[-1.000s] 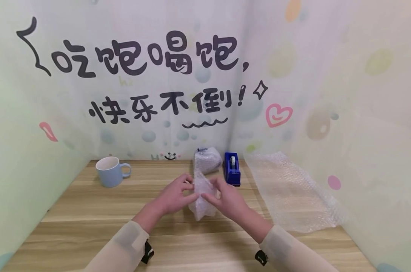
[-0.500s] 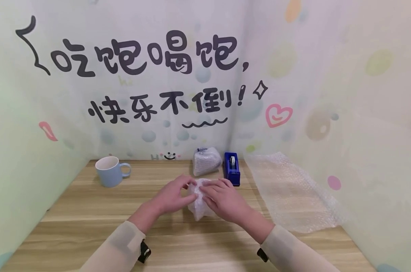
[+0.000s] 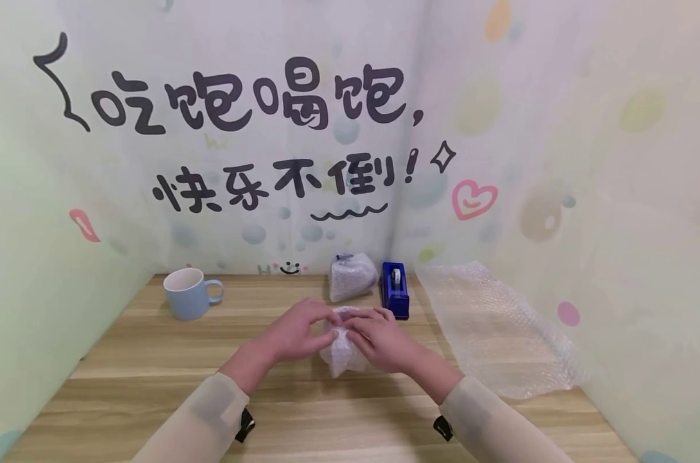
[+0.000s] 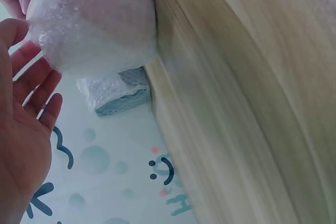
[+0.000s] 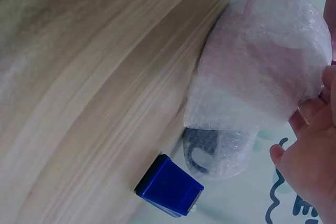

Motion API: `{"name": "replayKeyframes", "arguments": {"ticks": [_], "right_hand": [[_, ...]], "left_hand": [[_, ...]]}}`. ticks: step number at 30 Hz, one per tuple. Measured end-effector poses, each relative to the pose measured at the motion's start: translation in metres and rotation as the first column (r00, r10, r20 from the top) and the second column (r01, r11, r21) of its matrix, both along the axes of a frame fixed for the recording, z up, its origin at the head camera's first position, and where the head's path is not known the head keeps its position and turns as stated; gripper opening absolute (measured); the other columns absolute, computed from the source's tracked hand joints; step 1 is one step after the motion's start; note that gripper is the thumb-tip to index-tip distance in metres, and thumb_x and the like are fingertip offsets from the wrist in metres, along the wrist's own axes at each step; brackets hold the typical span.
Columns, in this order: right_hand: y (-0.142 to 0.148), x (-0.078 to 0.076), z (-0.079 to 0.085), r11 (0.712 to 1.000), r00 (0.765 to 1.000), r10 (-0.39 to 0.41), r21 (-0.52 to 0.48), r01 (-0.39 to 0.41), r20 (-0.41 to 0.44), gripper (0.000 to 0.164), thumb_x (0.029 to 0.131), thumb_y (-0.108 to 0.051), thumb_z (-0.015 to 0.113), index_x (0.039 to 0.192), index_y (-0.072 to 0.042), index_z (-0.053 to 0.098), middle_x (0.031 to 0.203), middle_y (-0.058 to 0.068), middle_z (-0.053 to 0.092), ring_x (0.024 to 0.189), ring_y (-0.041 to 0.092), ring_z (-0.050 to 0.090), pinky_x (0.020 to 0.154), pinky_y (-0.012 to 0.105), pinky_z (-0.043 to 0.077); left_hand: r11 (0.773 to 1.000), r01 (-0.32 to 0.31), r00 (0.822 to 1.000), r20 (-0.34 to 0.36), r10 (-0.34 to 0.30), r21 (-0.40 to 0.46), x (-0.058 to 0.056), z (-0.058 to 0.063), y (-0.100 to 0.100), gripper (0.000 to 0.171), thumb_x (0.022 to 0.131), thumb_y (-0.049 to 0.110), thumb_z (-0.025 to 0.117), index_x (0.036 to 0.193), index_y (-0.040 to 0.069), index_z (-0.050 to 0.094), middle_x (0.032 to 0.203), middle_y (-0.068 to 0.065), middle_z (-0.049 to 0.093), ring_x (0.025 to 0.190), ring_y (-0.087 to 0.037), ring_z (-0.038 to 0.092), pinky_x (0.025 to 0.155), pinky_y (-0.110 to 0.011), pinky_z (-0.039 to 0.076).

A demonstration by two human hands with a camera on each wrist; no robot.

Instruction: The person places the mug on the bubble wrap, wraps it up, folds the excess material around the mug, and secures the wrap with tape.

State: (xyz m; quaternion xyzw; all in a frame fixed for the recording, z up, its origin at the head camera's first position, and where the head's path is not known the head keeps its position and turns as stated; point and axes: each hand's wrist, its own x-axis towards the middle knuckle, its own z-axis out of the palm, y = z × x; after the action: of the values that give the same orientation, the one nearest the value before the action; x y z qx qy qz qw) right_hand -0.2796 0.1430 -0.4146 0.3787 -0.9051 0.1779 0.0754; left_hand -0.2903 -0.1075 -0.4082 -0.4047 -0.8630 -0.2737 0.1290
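A bundle of bubble wrap (image 3: 342,357) sits on the table between my two hands. Through the film, a pinkish thing with a loop like a mug handle shows in the right wrist view, its bundle (image 5: 252,66) rounded and wrinkled. My left hand (image 3: 299,331) pinches the gathered wrap on top from the left, thumb toward me. From the other side my right hand (image 3: 387,341) pinches the same top folds, its fingertips close to the left ones. In the left wrist view the lower fingers of my left hand (image 4: 26,124) spread loosely beside the bundle.
Behind the bundle stands another bubble-wrapped package (image 3: 352,276), with a blue tape dispenser (image 3: 396,289) to its right. A light blue mug (image 3: 188,294) is at the back left. A flat bubble wrap sheet (image 3: 500,334) lies along the right side, near the wall.
The flap of wrap that stood up at the far side has been folded down onto the bundle. My right fingers have moved over its top, beside the left ones.
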Motion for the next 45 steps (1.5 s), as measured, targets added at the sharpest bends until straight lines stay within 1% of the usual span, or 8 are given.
{"name": "replayKeyframes", "arguments": {"ticks": [6, 14, 17, 21, 25, 32, 36, 45], "right_hand": [[-0.002, -0.005, -0.003, 0.999, 0.995, 0.0, -0.05, 0.005, 0.097, 0.026, 0.115, -0.015, 0.054, 0.127, -0.003, 0.073, 0.144, 0.013, 0.073, 0.147, 0.039, 0.056, 0.122, 0.073, 0.029], [0.0, -0.004, -0.006, 0.99, 0.995, -0.1, -0.094, 0.101, 0.016, 0.018, 0.111, -0.024, 0.065, 0.112, -0.011, 0.076, 0.138, 0.019, 0.065, 0.134, 0.045, 0.052, 0.109, 0.067, 0.039], [0.004, -0.004, -0.006, 0.978, 0.98, -0.167, -0.108, 0.178, 0.104, 0.024, 0.11, -0.032, 0.067, 0.115, -0.011, 0.078, 0.154, 0.029, 0.054, 0.144, 0.054, 0.045, 0.117, 0.072, 0.039], [0.008, -0.011, -0.005, 0.985, 0.965, -0.124, -0.09, 0.148, 0.231, 0.028, 0.114, -0.036, 0.059, 0.113, -0.014, 0.077, 0.134, 0.016, 0.071, 0.122, 0.032, 0.067, 0.106, 0.052, 0.056], [0.009, -0.016, -0.003, 0.992, 0.958, -0.075, -0.079, 0.1, 0.277, 0.027, 0.117, -0.032, 0.054, 0.102, -0.016, 0.071, 0.103, 0.002, 0.071, 0.094, 0.016, 0.062, 0.087, 0.041, 0.055], [0.013, -0.018, -0.003, 0.995, 0.956, -0.037, -0.078, 0.062, 0.29, 0.03, 0.118, -0.031, 0.05, 0.115, -0.011, 0.072, 0.119, 0.009, 0.075, 0.111, 0.025, 0.069, 0.099, 0.051, 0.058], [0.015, -0.022, -0.004, 0.996, 0.955, -0.031, -0.068, 0.053, 0.294, 0.028, 0.118, -0.032, 0.05, 0.105, -0.014, 0.067, 0.104, 0.004, 0.068, 0.098, 0.02, 0.061, 0.089, 0.044, 0.053], [0.02, -0.03, -0.01, 0.996, 0.956, -0.003, -0.08, 0.027, 0.295, 0.028, 0.119, -0.034, 0.048, 0.112, -0.017, 0.069, 0.122, 0.006, 0.073, 0.115, 0.023, 0.067, 0.104, 0.051, 0.056]], "left_hand": [[0.993, 0.005, 0.999, -0.034, -0.009, -0.118, 0.004, -0.001, -0.004, 0.044, 0.096, 0.04, 0.084, 0.128, 0.01, 0.079, 0.123, -0.004, 0.079, 0.117, -0.024, 0.067, 0.104, -0.046, 0.058], [0.979, -0.038, 0.999, -0.017, 0.035, -0.202, 0.004, 0.002, 0.0, 0.05, 0.096, 0.046, 0.083, 0.132, 0.013, 0.078, 0.131, -0.006, 0.077, 0.125, -0.027, 0.065, 0.112, -0.052, 0.054], [0.98, -0.037, 0.997, -0.074, 0.023, -0.196, 0.005, 0.0, -0.001, 0.046, 0.1, 0.043, 0.079, 0.134, 0.012, 0.078, 0.128, -0.006, 0.077, 0.124, -0.028, 0.066, 0.112, -0.054, 0.053], [0.983, -0.038, 0.994, -0.111, 0.019, -0.179, 0.005, -0.004, -0.001, 0.042, 0.106, 0.039, 0.071, 0.137, 0.011, 0.077, 0.128, -0.006, 0.076, 0.126, -0.028, 0.065, 0.113, -0.057, 0.051], [0.989, -0.045, 0.998, -0.058, 0.037, -0.141, 0.004, -0.009, 0.0, 0.04, 0.11, 0.035, 0.065, 0.14, 0.011, 0.076, 0.134, -0.008, 0.072, 0.134, -0.032, 0.06, 0.117, -0.06, 0.047], [0.998, -0.063, 0.978, 0.199, 0.064, -0.01, 0.005, -0.02, 0.002, 0.046, 0.113, 0.036, 0.06, 0.15, 0.009, 0.067, 0.172, -0.02, 0.044, 0.162, -0.049, 0.034, 0.129, -0.069, 0.034], [0.999, -0.035, 0.969, 0.242, 0.039, -0.021, 0.004, -0.018, 0.006, 0.05, 0.114, 0.039, 0.058, 0.153, 0.008, 0.064, 0.173, -0.016, 0.044, 0.16, -0.045, 0.043, 0.127, -0.063, 0.04], [0.993, -0.102, 0.929, 0.353, 0.114, -0.053, -0.003, -0.015, 0.013, 0.054, 0.108, 0.053, 0.064, 0.149, 0.017, 0.07, 0.177, -0.018, 0.036, 0.16, -0.046, 0.041, 0.129, -0.063, 0.039]]}}
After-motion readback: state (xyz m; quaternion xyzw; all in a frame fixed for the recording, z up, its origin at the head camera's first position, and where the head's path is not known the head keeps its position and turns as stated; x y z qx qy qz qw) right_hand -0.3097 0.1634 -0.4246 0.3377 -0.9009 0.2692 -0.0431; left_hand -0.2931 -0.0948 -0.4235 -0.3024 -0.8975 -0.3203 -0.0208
